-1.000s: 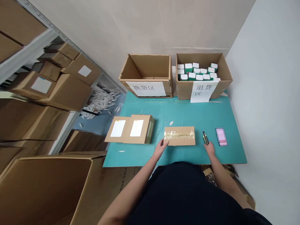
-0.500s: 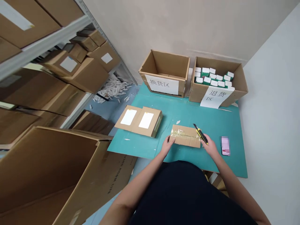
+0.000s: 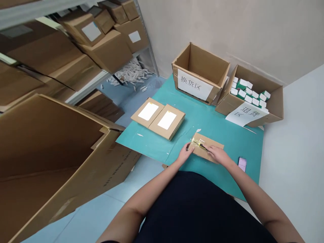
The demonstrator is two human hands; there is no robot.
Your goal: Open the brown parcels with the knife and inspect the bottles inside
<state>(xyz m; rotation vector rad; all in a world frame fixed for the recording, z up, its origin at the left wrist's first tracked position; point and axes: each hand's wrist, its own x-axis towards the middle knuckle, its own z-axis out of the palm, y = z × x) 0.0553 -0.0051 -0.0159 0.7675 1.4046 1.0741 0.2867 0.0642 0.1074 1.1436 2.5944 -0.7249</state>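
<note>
A flat cardboard parcel (image 3: 209, 147) with clear tape along its seam lies on the teal cutting mat (image 3: 217, 128). My left hand (image 3: 185, 152) grips its left end. My right hand (image 3: 218, 154) is shut on a yellow-and-black utility knife (image 3: 201, 145), whose front end sits on the taped seam. The blade itself is too small to see clearly. A phone (image 3: 242, 164) with a blurred screen lies on the mat to the right, apart from my right hand.
Two flat cardboard mailers (image 3: 158, 118) with white labels lie left on the mat. Behind stand a labelled open carton (image 3: 202, 60) and another carton (image 3: 274, 101) holding several green-and-white boxes (image 3: 248, 92). A large open carton (image 3: 50, 152) stands at left, below shelves of cartons (image 3: 106, 50).
My right hand has lifted the knife off the mat and brought it onto the parcel's tape. The view has turned, so the whole scene appears rotated.
</note>
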